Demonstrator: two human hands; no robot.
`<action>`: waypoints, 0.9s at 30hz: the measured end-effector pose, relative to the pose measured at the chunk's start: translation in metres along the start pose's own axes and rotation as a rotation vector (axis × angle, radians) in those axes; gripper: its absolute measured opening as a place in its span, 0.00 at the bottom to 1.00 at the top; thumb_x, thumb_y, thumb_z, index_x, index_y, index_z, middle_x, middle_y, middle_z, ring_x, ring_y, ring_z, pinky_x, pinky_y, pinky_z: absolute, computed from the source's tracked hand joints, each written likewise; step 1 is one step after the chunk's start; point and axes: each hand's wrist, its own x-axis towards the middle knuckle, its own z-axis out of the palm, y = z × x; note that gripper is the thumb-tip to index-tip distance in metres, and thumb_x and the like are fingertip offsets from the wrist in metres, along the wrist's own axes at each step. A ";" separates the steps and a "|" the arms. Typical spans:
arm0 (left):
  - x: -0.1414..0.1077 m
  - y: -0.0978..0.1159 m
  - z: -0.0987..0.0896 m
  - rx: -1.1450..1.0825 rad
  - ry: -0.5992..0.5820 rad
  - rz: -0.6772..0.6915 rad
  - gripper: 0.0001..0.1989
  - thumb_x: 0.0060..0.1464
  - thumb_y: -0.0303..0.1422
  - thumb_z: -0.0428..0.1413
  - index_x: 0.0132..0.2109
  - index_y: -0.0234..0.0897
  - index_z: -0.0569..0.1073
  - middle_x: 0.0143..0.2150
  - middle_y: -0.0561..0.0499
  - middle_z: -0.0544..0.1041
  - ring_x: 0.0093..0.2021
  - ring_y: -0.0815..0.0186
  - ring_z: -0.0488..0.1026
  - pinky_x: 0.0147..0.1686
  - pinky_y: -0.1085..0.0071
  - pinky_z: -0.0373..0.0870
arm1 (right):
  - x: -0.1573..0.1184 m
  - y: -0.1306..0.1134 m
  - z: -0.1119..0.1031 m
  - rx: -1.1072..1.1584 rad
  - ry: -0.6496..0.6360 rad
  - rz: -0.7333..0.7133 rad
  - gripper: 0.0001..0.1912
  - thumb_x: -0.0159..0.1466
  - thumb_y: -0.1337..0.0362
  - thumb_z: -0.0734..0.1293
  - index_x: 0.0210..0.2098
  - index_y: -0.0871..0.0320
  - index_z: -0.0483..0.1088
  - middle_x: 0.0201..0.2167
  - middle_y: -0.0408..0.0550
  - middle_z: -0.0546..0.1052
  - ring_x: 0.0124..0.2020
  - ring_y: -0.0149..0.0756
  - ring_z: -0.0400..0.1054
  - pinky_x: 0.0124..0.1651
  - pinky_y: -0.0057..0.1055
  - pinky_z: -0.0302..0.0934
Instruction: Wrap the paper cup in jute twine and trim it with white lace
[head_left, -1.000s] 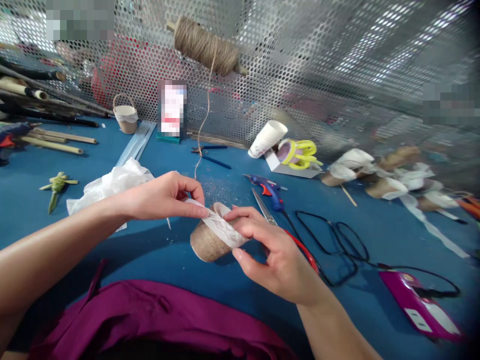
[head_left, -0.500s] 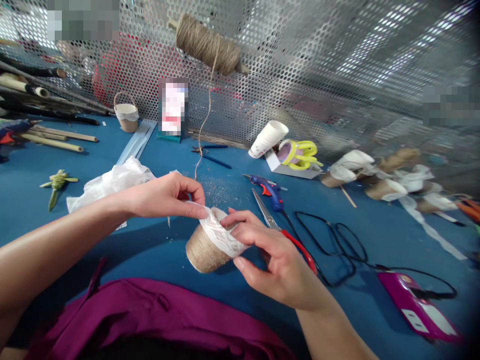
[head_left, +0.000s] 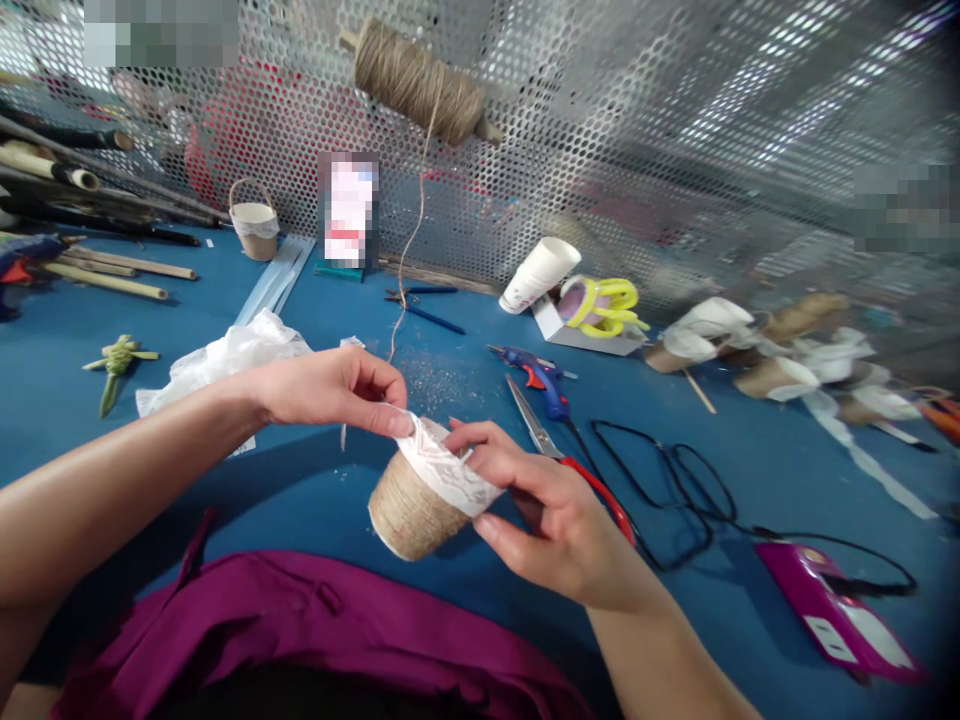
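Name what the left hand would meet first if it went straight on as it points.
The white lace at the rim of the twine-wrapped cup, which the left hand is touching now. Next, probably the right hand, though one view leaves depth unclear.

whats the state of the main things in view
twine-wrapped cup, tilted, held
lace, around cup rim
left hand, pinching lace
right hand, holding cup rim
scissors, lying down, handles partly hidden
glue gun by scissors, lying down
pliers, handles spread open
white paper cups, tilted
small basket, upright, handle up
twine spool, strand hanging down
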 end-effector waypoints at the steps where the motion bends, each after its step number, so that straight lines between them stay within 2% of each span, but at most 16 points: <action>1: -0.001 0.001 -0.001 -0.014 -0.002 -0.005 0.10 0.47 0.35 0.57 0.26 0.32 0.69 0.21 0.58 0.63 0.23 0.76 0.57 0.22 0.78 0.54 | 0.000 0.001 0.000 0.006 0.006 0.001 0.13 0.54 0.76 0.63 0.35 0.54 0.67 0.44 0.48 0.72 0.51 0.40 0.63 0.59 0.44 0.54; 5: -0.002 0.000 -0.002 -0.051 -0.010 -0.012 0.09 0.47 0.34 0.58 0.25 0.33 0.69 0.21 0.58 0.63 0.23 0.76 0.56 0.23 0.78 0.53 | -0.001 0.005 -0.001 0.038 0.011 0.006 0.14 0.54 0.77 0.63 0.37 0.54 0.68 0.46 0.48 0.72 0.52 0.40 0.63 0.60 0.45 0.53; 11: 0.002 -0.006 -0.002 -0.061 -0.060 -0.021 0.13 0.48 0.39 0.57 0.26 0.32 0.70 0.20 0.58 0.63 0.23 0.75 0.57 0.22 0.78 0.53 | -0.002 0.005 -0.001 0.127 0.017 0.030 0.18 0.52 0.78 0.64 0.38 0.52 0.69 0.44 0.47 0.72 0.52 0.39 0.64 0.53 0.38 0.60; 16: 0.005 -0.012 0.001 -0.062 -0.101 -0.021 0.14 0.50 0.40 0.56 0.25 0.32 0.69 0.21 0.57 0.64 0.23 0.75 0.58 0.23 0.78 0.56 | -0.002 0.003 0.001 0.159 -0.010 0.030 0.17 0.51 0.80 0.63 0.35 0.53 0.69 0.44 0.46 0.73 0.54 0.39 0.62 0.57 0.40 0.55; 18: 0.008 -0.016 0.003 -0.047 -0.095 -0.014 0.13 0.50 0.40 0.55 0.28 0.33 0.69 0.23 0.56 0.67 0.24 0.74 0.61 0.24 0.77 0.59 | -0.002 0.002 0.001 0.172 -0.012 0.030 0.16 0.52 0.79 0.63 0.34 0.53 0.69 0.44 0.46 0.73 0.54 0.38 0.62 0.58 0.40 0.55; 20: 0.012 -0.022 0.005 0.029 0.006 0.008 0.12 0.48 0.39 0.56 0.34 0.33 0.70 0.29 0.54 0.71 0.29 0.72 0.66 0.29 0.75 0.62 | -0.001 0.001 0.001 0.195 0.007 0.037 0.16 0.52 0.79 0.63 0.35 0.53 0.70 0.44 0.47 0.73 0.53 0.38 0.62 0.57 0.40 0.55; 23: 0.017 -0.026 0.008 0.217 0.335 0.052 0.14 0.47 0.38 0.57 0.38 0.33 0.70 0.35 0.50 0.73 0.35 0.68 0.69 0.35 0.72 0.65 | 0.001 0.001 0.001 0.226 0.056 0.082 0.14 0.53 0.77 0.64 0.35 0.54 0.71 0.43 0.49 0.73 0.53 0.40 0.63 0.54 0.41 0.58; 25: 0.016 -0.023 0.012 0.278 0.537 0.078 0.12 0.50 0.39 0.54 0.35 0.33 0.69 0.32 0.51 0.72 0.33 0.69 0.68 0.34 0.72 0.64 | 0.002 0.003 0.002 0.234 0.100 0.119 0.10 0.55 0.74 0.64 0.35 0.55 0.71 0.43 0.50 0.72 0.52 0.42 0.63 0.52 0.41 0.60; 27: 0.013 -0.018 0.018 0.262 0.621 0.118 0.15 0.55 0.42 0.49 0.33 0.33 0.68 0.28 0.52 0.70 0.29 0.70 0.66 0.31 0.73 0.64 | 0.003 0.007 0.003 0.232 0.166 0.146 0.08 0.56 0.72 0.65 0.35 0.55 0.71 0.44 0.50 0.72 0.50 0.41 0.64 0.51 0.40 0.60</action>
